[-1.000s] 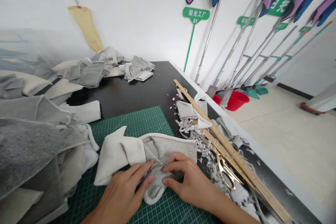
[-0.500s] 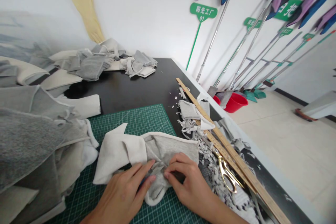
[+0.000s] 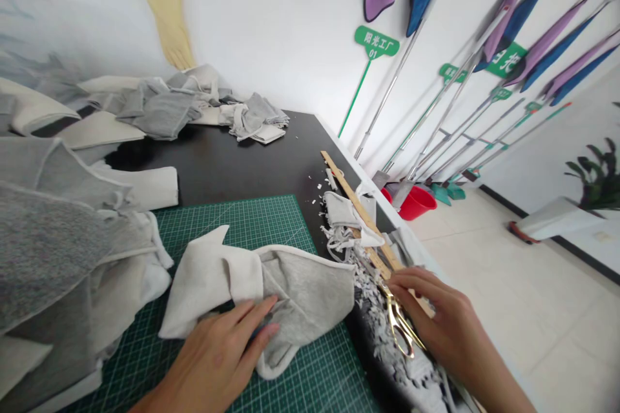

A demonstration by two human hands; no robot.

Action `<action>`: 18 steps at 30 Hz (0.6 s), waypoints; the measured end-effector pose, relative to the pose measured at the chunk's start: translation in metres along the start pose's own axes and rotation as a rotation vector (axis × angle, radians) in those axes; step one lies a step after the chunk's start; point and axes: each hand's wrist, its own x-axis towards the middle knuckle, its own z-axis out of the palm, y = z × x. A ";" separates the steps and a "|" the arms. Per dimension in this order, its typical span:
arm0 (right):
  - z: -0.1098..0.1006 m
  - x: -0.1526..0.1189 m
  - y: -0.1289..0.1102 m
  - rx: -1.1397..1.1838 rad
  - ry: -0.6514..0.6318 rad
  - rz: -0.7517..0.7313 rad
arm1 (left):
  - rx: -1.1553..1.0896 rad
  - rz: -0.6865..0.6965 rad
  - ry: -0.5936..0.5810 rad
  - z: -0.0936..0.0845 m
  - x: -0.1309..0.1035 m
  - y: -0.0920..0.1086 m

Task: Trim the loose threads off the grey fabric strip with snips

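A light grey cloth piece (image 3: 310, 290) with a white edge lies partly folded on the green cutting mat (image 3: 261, 219), its cream part (image 3: 208, 277) to the left. My left hand (image 3: 232, 348) rests on its near part, holding a fold between thumb and fingers. Something small and dark blue shows in the gap there; its kind is unclear. My right hand (image 3: 436, 316) is over the scraps at the table's right edge, fingertips pinched together beside the gold-handled scissors (image 3: 402, 329) and a wooden ruler (image 3: 356, 206). Whatever those fingertips hold is hidden.
Grey cloth pieces (image 3: 53, 239) are heaped at the left, with more cloth (image 3: 165, 106) along the wall. Shredded grey scraps (image 3: 387, 348) line the right edge. A yellow glove (image 3: 167, 19) hangs on the wall. Mops and a red bucket (image 3: 417, 202) stand beyond the table.
My right hand has left the grey cloth and moved right to the scissors and scraps. The cloth's right part now lies flatter. My left hand stays on the cloth.
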 end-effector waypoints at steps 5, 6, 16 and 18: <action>-0.006 -0.030 0.041 -0.278 -0.027 0.006 | 0.007 0.019 -0.001 -0.001 0.001 0.001; -0.004 -0.034 0.046 -0.309 -0.062 0.029 | 0.012 0.013 -0.008 0.000 0.001 0.001; -0.002 -0.042 0.020 -0.221 0.099 -0.036 | 0.000 -0.011 -0.030 0.004 -0.002 -0.001; 0.001 -0.040 0.013 -0.163 0.066 -0.111 | 0.000 -0.015 -0.033 0.004 -0.002 -0.001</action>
